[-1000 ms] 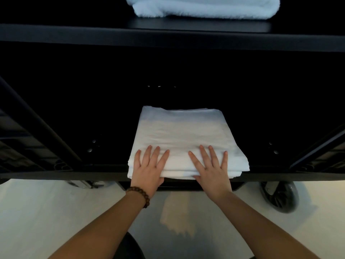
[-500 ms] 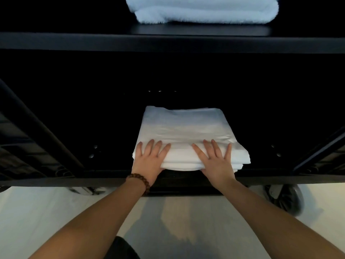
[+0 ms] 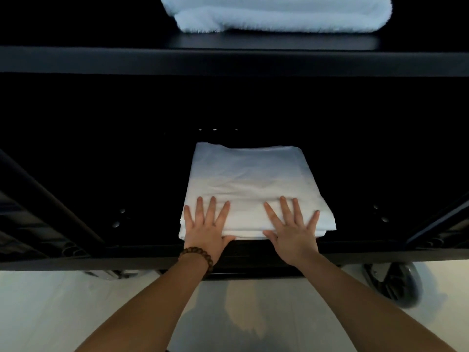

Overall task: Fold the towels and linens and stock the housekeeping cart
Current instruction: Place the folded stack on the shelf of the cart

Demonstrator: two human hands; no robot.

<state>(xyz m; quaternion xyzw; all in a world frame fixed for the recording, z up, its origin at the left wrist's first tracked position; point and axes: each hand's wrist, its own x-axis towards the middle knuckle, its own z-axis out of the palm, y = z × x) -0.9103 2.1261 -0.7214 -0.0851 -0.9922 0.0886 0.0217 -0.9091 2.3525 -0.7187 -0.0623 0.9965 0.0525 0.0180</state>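
Black housekeeping cart (image 3: 228, 60): folded white linen (image 3: 250, 184) lies on the lower shelf (image 3: 76, 257) near its front edge, fluffy pale towel (image 3: 276, 13) on the top shelf. Left hand (image 3: 206, 228), bead bracelet (image 3: 199, 255) on wrist, and right hand (image 3: 294, 229) both lie flat on the linen's near edge, fingers straight and spread, gripping nothing. A caster wheel (image 3: 396, 283) shows low right on the pale floor (image 3: 76, 313).

I am pressing my left hand (image 3: 206, 228) and right hand (image 3: 294, 231), fingers (image 3: 285, 208) spread flat, on the folded white linen sheet (image 3: 250, 184) lying on the black cart's lower shelf (image 3: 101, 257); a fluffy white towel (image 3: 276, 13) is sitting above.
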